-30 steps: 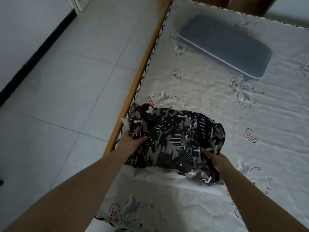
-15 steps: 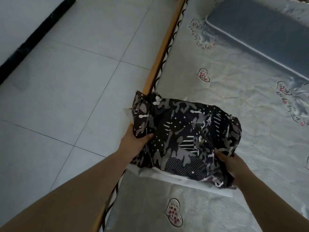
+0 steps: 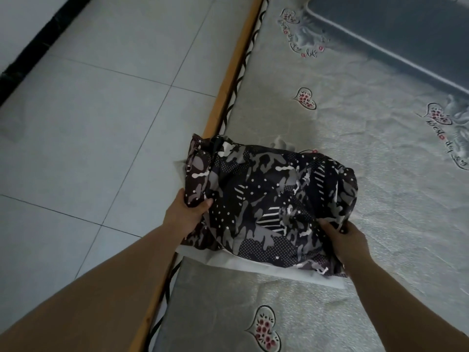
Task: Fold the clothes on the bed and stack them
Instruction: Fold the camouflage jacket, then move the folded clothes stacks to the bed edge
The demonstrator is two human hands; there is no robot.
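Head view of a bed (image 3: 380, 189) seen from above, its wooden side rail (image 3: 228, 80) running diagonally beside a tiled floor (image 3: 101, 110). A dark patterned garment (image 3: 269, 201), printed in black, grey and white camouflage shapes with dots and stripes, lies bunched in a rough folded bundle at the left edge of the bed, its left end reaching over the rail. Beneath it sits a white cloth (image 3: 253, 266), whose edges show along the near side and at the left end of the bundle. The left hand (image 3: 184, 214) grasps the left end of the garment, thumb on top and fingers curled under the fabric. The right hand (image 3: 347, 237) grasps the near right corner of the garment, fingers closed into the cloth. Both forearms extend from the lower edge of the view. The bed cover is pale grey with embroidered hearts and script. A grey pillow (image 3: 406, 34) lies toward the far right corner of the bed, well apart from the garment.
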